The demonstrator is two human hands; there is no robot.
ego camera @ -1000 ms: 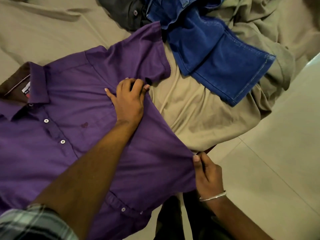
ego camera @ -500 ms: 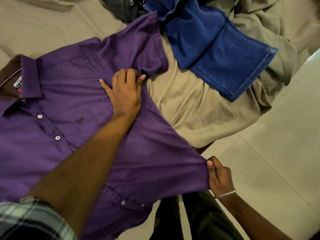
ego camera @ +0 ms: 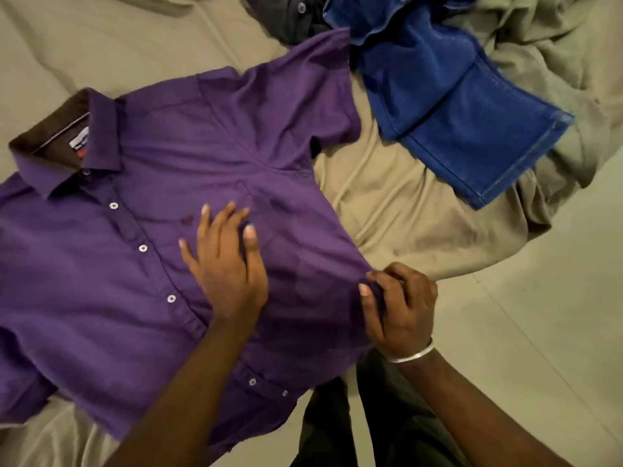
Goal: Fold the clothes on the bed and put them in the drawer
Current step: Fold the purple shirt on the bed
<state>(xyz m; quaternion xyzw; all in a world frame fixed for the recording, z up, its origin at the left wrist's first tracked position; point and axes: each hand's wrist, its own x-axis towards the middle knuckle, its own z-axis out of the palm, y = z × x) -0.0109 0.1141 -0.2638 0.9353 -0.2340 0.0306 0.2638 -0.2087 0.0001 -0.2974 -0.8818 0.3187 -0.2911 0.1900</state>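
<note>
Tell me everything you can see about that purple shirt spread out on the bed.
The purple short-sleeved button-up shirt lies front-up and buttoned on the beige bedsheet, collar toward the left of the view. It looks like thin woven cloth, with small white buttons, a brown inner collar band with a label, and a chest pocket. The left hand rests flat on its chest with fingers spread; the right hand pinches its side edge near the bed's edge. Its upper sleeve reaches toward the blue denim jeans.

Your left hand [ego camera: 226, 267] lies flat with fingers spread; your right hand [ego camera: 401, 310] has fingers curled in a pinch, wrist bent.
</note>
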